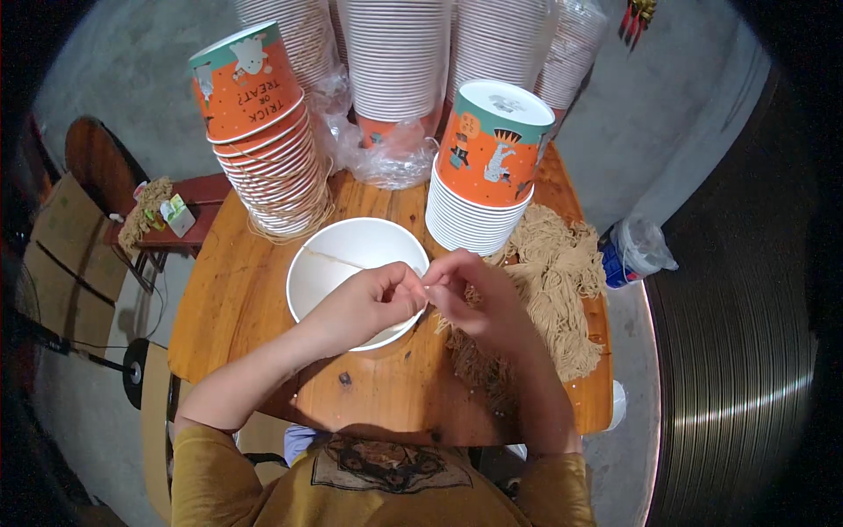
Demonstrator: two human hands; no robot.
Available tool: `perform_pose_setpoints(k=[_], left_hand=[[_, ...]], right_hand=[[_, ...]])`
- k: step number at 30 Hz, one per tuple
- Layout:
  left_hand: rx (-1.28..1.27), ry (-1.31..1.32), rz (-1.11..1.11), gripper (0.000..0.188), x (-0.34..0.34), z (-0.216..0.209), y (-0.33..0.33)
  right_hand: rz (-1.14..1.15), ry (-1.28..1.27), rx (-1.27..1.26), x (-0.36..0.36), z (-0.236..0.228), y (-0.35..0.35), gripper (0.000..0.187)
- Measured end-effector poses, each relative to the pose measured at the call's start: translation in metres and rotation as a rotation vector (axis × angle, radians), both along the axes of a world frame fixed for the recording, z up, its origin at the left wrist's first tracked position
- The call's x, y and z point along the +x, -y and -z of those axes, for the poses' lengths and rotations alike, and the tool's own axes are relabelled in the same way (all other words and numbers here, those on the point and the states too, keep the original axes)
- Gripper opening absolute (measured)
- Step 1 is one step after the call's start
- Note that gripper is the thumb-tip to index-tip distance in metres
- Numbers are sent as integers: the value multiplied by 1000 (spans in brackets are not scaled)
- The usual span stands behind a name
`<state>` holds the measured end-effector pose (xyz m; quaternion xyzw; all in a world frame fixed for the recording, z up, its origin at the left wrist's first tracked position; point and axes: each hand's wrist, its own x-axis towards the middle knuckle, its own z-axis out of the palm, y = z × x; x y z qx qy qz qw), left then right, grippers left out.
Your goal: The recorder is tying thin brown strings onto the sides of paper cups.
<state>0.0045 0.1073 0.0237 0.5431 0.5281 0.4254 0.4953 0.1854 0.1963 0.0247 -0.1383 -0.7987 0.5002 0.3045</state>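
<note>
A white paper bucket lies with its open mouth toward me at the middle of the wooden table. Across its opening runs a thin tan cord, leading toward the fingers of my left hand. That hand is closed in a pinch at the bucket's right rim. Facing it, my right hand is also pinched, its fingertips meeting the left ones. A tiny pale bit shows between the fingertips; what the right fingers grip is too small to make out. My left wrist overlaps the bucket's near rim.
Upside-down orange-and-green buckets stand in a corded left stack and a right stack. Tall wrapped stacks rise behind, beside crumpled clear plastic. A heap of tan cords covers the table's right side. A red bench is at left.
</note>
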Motion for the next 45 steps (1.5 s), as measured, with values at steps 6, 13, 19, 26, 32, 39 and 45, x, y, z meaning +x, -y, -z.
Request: perform_pose_setpoints(k=[6,13,19,26,32,39,45], left_hand=[[15,-404,167,19,-8,-17,20],[-73,-253,119,26,-18,-10,27],[-120,-57,140,22,-14,-15,24],[-150,8,116,15,-8,-7,13],[-217,84,70,14,-5,-9,5],[-183,209,-15,15,-4,-2,-6],[-148,201,-22,16,1,1,-14]], right_hand=[[-160,98,-143,-10,-2,1,14],[-112,252,72,-34,-25,15,13],[71,48,121,-37,4,11,12],[38,-45,-189,-41,13,8,10],[381,-97,307,-36,20,-2,7],[478,-27,162,-8,41,37,21],[452,-128,-320,-11,54,39,19]])
